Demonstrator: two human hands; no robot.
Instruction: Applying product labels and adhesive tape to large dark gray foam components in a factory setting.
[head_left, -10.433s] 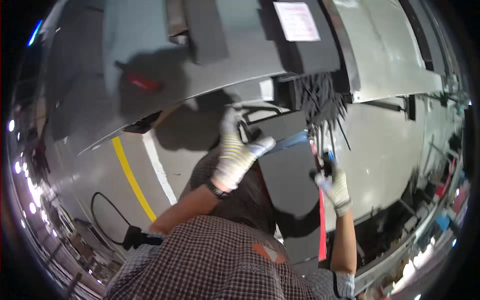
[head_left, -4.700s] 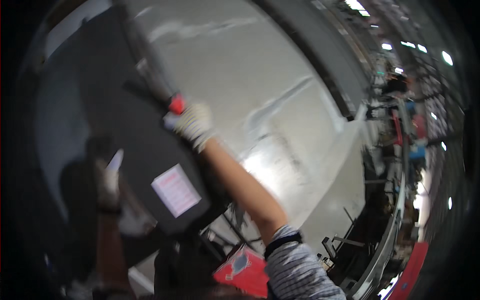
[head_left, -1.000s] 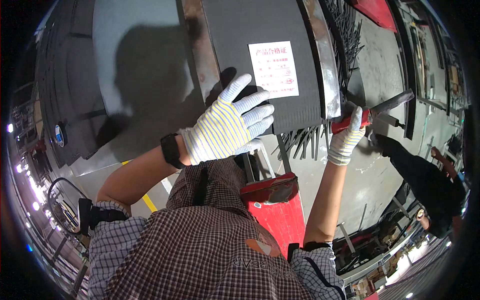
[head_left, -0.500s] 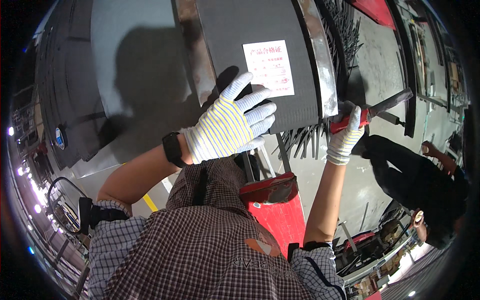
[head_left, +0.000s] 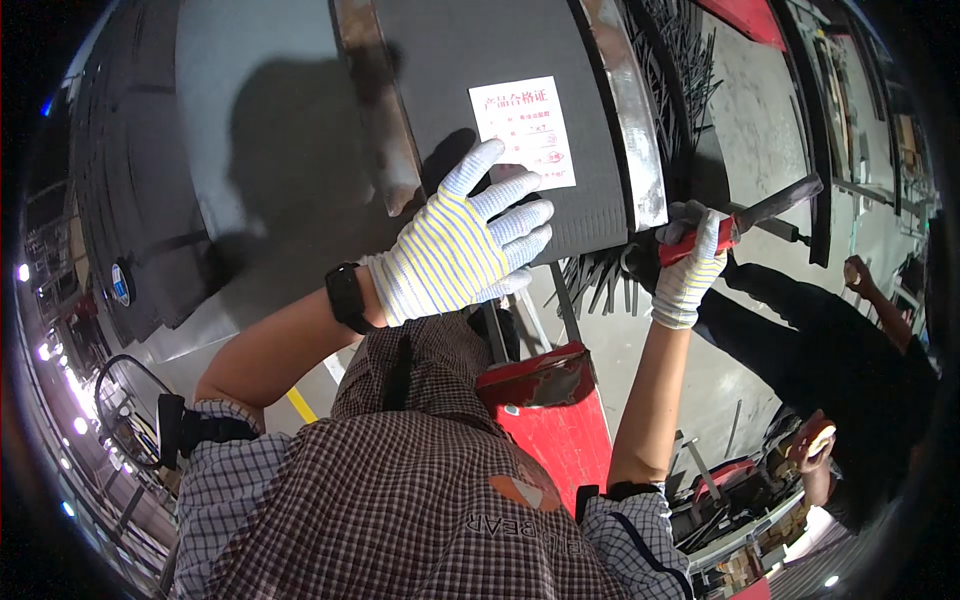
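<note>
My left hand (head_left: 447, 252), in a white glove with yellow and blue stripes, is open with fingers spread over the near end of a stack of black sheets (head_left: 440, 60). Its fingertips reach the lower left part of a white paper label (head_left: 535, 115) with red print, lying on the stack. My right hand (head_left: 688, 278), gloved alike, is closed around the red handle of a knife (head_left: 725, 237). The long dark blade points up and to the right. This hand is just beyond the near right corner of the stack, beside a worn metal strip (head_left: 645, 190).
A second metal strip (head_left: 378, 120) edges the stack's left side. Loose black strips (head_left: 675, 100) hang along its right. Below stands a red stool-like piece (head_left: 550, 410). Another person in dark clothes (head_left: 840, 370) is close by at right, holding something round.
The stack and label have shifted slightly left in view. The person at right has stepped nearer, a foot now close to my right hand. My hands keep nearly the same pose.
</note>
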